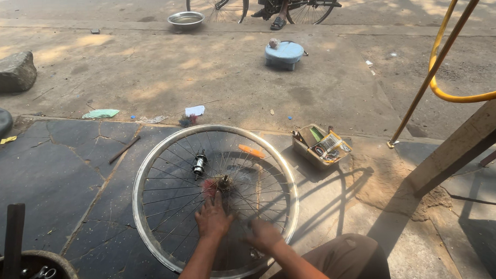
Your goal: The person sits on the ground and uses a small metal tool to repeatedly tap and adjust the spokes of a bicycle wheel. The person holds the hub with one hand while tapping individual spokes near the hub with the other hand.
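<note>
I am pressing my left hand [213, 216] flat on the bicycle wheel [150, 176] spokes, my right hand [264, 234] blurring, grip unclear, risking bent spokes.

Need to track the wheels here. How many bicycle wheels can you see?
3. One spoked wheel lies flat on the slabs under the left hand and right hand. Two more belong to the bicycle across the road: front wheel, rear wheel, both cut off by the frame.
</note>
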Tool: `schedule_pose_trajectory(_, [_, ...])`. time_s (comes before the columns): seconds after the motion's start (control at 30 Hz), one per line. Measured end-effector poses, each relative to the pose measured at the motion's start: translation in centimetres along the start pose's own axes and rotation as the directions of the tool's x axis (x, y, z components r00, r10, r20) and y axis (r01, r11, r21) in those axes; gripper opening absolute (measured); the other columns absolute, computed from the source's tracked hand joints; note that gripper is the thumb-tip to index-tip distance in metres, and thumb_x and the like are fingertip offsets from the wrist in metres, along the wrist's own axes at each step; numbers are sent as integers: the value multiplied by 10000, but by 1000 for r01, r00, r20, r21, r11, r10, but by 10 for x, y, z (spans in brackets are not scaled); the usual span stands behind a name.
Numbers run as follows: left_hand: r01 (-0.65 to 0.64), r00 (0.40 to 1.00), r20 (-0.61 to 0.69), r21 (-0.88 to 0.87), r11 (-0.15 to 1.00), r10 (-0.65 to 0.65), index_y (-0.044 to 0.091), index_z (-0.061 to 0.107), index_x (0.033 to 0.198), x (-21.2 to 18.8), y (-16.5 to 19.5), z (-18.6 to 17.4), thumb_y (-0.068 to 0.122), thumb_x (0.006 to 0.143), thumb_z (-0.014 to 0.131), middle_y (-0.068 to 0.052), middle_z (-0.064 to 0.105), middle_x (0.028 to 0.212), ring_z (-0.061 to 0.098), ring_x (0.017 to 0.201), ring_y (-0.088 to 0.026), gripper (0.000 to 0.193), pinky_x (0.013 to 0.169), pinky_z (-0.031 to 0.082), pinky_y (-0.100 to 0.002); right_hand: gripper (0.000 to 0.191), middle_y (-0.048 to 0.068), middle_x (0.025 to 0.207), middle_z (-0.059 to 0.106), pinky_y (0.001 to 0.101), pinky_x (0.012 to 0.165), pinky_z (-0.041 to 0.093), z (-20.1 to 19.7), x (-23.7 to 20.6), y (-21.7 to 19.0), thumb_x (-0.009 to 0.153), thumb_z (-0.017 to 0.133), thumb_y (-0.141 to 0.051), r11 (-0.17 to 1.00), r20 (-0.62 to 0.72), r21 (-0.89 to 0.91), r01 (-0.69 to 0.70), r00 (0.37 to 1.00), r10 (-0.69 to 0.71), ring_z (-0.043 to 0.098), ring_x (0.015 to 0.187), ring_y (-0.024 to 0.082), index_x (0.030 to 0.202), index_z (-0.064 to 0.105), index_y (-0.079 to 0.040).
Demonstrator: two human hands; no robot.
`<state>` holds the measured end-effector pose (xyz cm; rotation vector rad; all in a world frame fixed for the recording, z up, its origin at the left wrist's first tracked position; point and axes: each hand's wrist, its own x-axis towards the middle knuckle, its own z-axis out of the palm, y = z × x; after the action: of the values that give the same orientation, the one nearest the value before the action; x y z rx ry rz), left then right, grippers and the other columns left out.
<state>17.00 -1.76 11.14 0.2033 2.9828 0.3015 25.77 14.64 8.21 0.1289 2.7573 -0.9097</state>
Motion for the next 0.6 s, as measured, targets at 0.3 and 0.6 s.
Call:
schedule_pose_trajectory(0.3, [-251, 944, -311, -450, 857, 112, 127, 513, 1427, 20, 28, -4, 428, 846, 751, -122, 517, 1467, 438, 1406, -328, 696, 1147, 301, -546, 896, 177, 1623, 453, 445, 1260, 344, -87, -39, -79, 959, 630, -598, 485, -695, 396, 780, 600, -397, 430, 1529, 311, 1586, 367, -14])
schedule_pose_trajectory(0.6, [-265, 960, -165, -299, 917, 224, 173, 475, 1470, 21, 41, 7, 471, 876, 723, -135, 473, 1507, 376, 1451, -346, 709, 1190, 249, -590, 654, 218, 1436, 582, 430, 1126, 435, -40, 21, -16, 928, 680, -429, 846, -613, 254, 469, 755, -234, 559, 1353, 356, 1412, 542, -11])
